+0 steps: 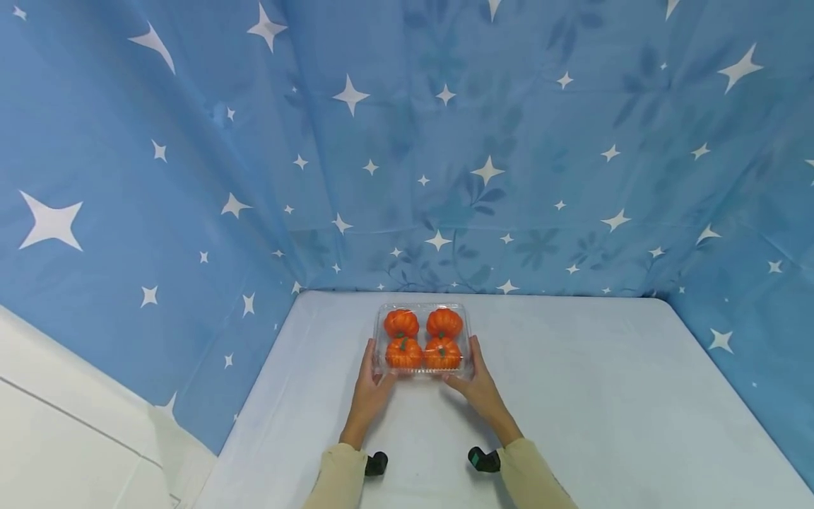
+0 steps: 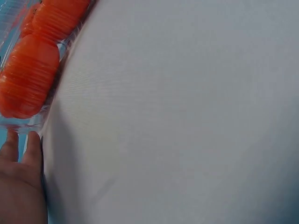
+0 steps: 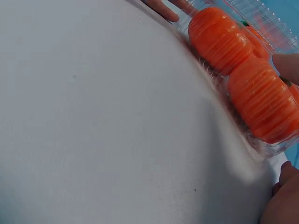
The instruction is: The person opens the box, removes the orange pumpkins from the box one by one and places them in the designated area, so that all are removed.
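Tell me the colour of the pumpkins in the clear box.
The pumpkins are orange with green stems, clearest in the head view.

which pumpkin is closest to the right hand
The near-row pumpkin on the right of the box; the other three lie farther back or toward the left hand.

Legible markings: none; no text, label, brand, number or sign can be read on any surface in the views

Head view: I logged the left hand [image 1: 371,392] and right hand [image 1: 481,390] gripping from opposite sides, thumbs [image 1: 386,382] angled inward, fingers [image 1: 367,359] pointing forward, sleeved forearms [image 1: 339,470] converging toward the wrists [image 1: 353,434].
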Demonstrator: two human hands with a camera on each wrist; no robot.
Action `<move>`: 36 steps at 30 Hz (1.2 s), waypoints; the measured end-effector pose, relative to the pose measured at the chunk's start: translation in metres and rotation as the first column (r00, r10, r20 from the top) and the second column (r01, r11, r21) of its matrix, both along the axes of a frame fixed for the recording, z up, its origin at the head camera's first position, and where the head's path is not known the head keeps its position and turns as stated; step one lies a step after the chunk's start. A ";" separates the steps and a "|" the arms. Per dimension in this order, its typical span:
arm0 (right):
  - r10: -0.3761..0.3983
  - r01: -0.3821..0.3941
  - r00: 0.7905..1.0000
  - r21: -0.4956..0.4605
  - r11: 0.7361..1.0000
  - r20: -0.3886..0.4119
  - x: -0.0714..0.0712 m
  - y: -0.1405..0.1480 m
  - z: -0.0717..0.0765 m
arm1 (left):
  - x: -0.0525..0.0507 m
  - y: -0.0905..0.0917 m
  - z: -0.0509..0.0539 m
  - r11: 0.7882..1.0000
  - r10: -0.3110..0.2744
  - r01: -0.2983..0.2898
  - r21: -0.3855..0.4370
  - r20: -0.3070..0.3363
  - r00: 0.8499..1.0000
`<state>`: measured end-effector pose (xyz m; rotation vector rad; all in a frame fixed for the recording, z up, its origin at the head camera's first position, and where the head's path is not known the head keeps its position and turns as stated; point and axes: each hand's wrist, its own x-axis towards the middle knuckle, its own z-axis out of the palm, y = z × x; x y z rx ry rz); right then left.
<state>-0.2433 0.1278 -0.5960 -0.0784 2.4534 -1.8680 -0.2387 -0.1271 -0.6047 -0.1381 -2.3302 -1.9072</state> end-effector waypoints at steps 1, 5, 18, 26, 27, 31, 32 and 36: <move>-0.006 0.006 1.000 -0.004 1.000 0.006 0.001 0.000 -0.001 | 0.001 0.001 0.000 1.000 0.005 -0.005 -0.006 -0.005 1.000; -0.014 0.014 1.000 -0.032 0.999 -0.003 0.002 -0.001 -0.002 | 0.005 0.003 0.000 0.999 0.048 -0.048 -0.016 -0.017 0.999; -0.022 0.020 0.994 -0.023 1.000 -0.108 0.004 -0.004 -0.007 | 0.007 0.000 0.001 0.977 0.212 -0.212 -0.009 0.012 0.977; -0.010 0.012 0.994 0.011 1.000 -0.106 0.011 -0.001 -0.003 | 0.014 0.004 -0.003 0.975 0.221 -0.221 0.014 0.025 0.975; -0.008 0.011 0.994 0.026 1.000 -0.111 0.012 -0.001 -0.001 | 0.014 0.004 -0.003 0.975 0.222 -0.223 0.018 0.024 0.975; -0.026 0.037 0.989 0.077 0.996 -0.146 0.015 0.004 0.010 | 0.015 0.004 -0.006 0.976 0.217 -0.217 0.026 0.004 0.976; -0.034 0.047 0.987 0.084 0.995 -0.156 0.016 0.005 0.013 | 0.015 0.004 -0.007 0.976 0.217 -0.217 0.026 -0.002 0.976; -0.076 0.090 0.976 0.061 0.994 -0.206 0.015 0.009 0.032 | 0.016 0.005 -0.009 0.976 0.213 -0.211 0.056 -0.026 0.977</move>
